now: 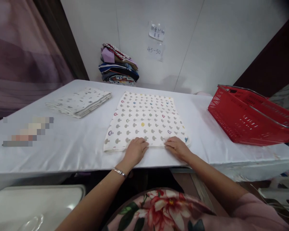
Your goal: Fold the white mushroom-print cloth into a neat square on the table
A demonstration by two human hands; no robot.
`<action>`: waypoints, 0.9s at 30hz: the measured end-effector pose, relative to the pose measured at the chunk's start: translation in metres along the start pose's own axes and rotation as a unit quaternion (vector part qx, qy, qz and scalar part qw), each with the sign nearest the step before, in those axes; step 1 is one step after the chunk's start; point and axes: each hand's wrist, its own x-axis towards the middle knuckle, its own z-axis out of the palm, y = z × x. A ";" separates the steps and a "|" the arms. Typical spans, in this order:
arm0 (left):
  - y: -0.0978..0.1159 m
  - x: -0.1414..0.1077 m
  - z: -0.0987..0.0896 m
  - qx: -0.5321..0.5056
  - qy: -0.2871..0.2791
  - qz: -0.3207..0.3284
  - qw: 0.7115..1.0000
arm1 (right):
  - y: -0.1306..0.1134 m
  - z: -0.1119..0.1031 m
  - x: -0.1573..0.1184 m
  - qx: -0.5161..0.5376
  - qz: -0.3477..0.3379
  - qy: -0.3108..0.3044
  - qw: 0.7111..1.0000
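A white cloth point(146, 117) with a grey and coloured mushroom print lies folded into layers and spread flat on the table in front of me. My left hand point(136, 148) is closed at the middle of its near edge, fingertips on the hem. Further right along that edge, my right hand point(179, 147) pinches the fabric near the right corner. The thumbs and some fingertips are partly hidden. To the left of this piece rests a second folded cloth point(80, 101), white with small grey motifs.
A red plastic basket point(252, 118) with metal handles stands at the table's right end. Folded fabrics point(119, 65) are piled at the back, by the wall. A pixelated item point(30, 131) lies at left. The white-covered table point(69, 144) has its front edge just before me.
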 end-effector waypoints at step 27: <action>-0.024 -0.026 -0.015 0.044 0.006 0.013 0.999 | 0.007 -0.001 -0.021 -0.058 -0.072 -0.011 0.996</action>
